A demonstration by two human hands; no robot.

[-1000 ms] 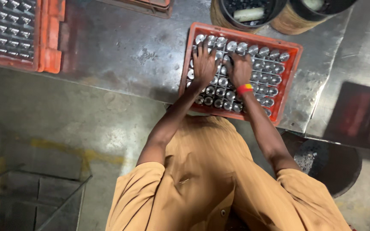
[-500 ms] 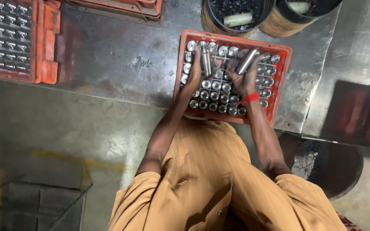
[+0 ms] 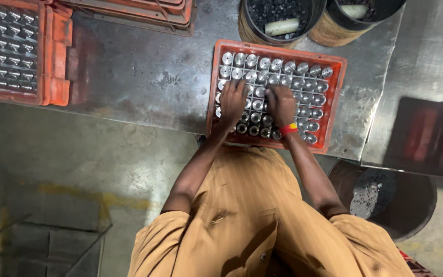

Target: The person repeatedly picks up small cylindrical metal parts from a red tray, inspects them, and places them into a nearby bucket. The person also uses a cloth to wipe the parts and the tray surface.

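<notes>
Both hands lie on metal cylinders (image 3: 303, 82) in an orange crate (image 3: 337, 102). Left hand (image 3: 232, 102) and right hand (image 3: 281, 104) hide their fingertips; grip unclear. Earlier each raised a cylinder; now none is lifted.

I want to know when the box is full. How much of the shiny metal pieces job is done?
Nearly every slot of the orange tray already holds a shiny metal cylinder. In hand: the left hand and right hand both rest on the middle rows, fingers down among the pieces. What is left is hard to say, because the hands hide the slots under them. A second tray on the table's far left also looks filled.
</notes>
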